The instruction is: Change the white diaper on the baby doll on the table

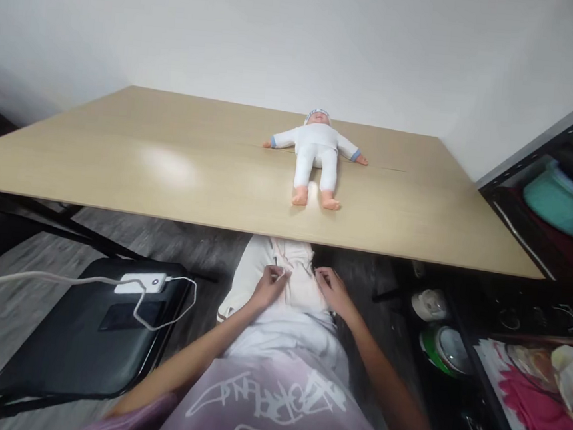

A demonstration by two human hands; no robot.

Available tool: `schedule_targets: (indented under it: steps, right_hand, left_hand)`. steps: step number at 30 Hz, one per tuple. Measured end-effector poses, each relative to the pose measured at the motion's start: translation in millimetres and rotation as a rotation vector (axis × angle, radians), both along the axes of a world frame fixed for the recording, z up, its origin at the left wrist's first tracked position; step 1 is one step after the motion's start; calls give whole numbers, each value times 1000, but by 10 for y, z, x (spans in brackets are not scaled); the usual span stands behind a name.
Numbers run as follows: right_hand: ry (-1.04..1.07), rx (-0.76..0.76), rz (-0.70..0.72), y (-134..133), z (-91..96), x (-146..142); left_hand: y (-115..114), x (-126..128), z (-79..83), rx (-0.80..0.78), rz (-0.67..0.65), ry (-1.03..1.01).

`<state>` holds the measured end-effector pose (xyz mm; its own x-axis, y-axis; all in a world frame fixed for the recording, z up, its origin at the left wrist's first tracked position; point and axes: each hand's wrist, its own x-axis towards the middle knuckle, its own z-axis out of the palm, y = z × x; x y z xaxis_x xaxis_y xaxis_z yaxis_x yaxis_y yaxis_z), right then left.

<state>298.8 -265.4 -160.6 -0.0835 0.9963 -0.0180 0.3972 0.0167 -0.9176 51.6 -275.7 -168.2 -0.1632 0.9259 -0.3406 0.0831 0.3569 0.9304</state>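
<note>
In my lap, below the table's near edge, lies a pale pink cloth (302, 291), partly bunched; I cannot make out whether it is a garment. My left hand (270, 287) pinches its left side between thumb and fingers. At the opposite side, my right hand (331, 289) has its fingers closed on the cloth's edge. A baby doll (317, 143) rests on its back on the table, arms spread and feet toward me. It wears a white outfit with blue cuffs and a patterned headband. Neither hand touches the doll.
The wooden table (194, 180) stands against a white wall. To my left is a black chair (74, 344) with a white power bank (140, 283) and its cable. A shelf on the right holds a teal basin (566, 203) and pink cloth (541, 404).
</note>
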Motion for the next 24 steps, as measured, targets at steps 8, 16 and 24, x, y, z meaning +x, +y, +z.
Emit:
schedule_targets:
  steps: [8,16,24]
  right_hand:
    - [83,-129,51,67,-12,-384]
    - [409,-183,69,-743,1098,-260]
    - [386,30,-82,-591,1521,-355]
  left_hand:
    - [-9,154,125,-75,4,-203]
    - [-735,123,1110,52,-125,-379]
    - [-429,262,1544,258,-134,-380]
